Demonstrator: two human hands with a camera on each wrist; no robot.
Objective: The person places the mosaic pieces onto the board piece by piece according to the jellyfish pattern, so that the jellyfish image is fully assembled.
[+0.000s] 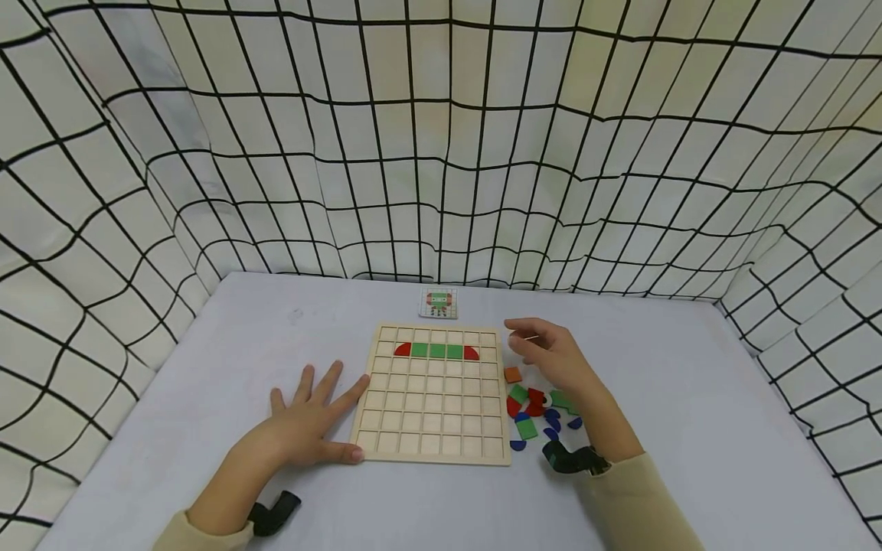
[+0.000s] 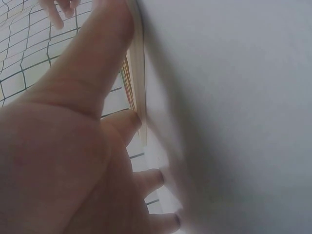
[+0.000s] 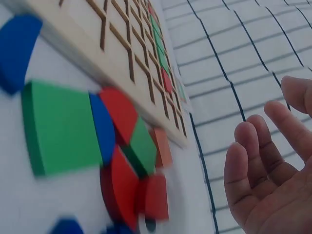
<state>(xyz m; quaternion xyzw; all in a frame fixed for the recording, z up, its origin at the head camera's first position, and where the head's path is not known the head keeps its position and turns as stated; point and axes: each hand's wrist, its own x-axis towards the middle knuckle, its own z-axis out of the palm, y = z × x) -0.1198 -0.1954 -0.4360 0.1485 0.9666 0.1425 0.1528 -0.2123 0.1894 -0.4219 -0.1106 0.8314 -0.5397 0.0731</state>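
A wooden grid board lies on the table. Near its far edge, one row holds three green squares between two red quarter-round pieces. My left hand is spread flat at the board's left side, with thumb and index fingertip against the edge. In the left wrist view, the thumb reaches along the board's side. Beyond the board's far right corner hovers my right hand, fingers loosely bent. The right wrist view shows its fingers raised above the table, with no piece visible among them.
Loose pieces lie right of the board, below the right hand: an orange square, a green square, red pieces and several blue half-rounds. A pattern card sits beyond the board. Black netting encloses the table.
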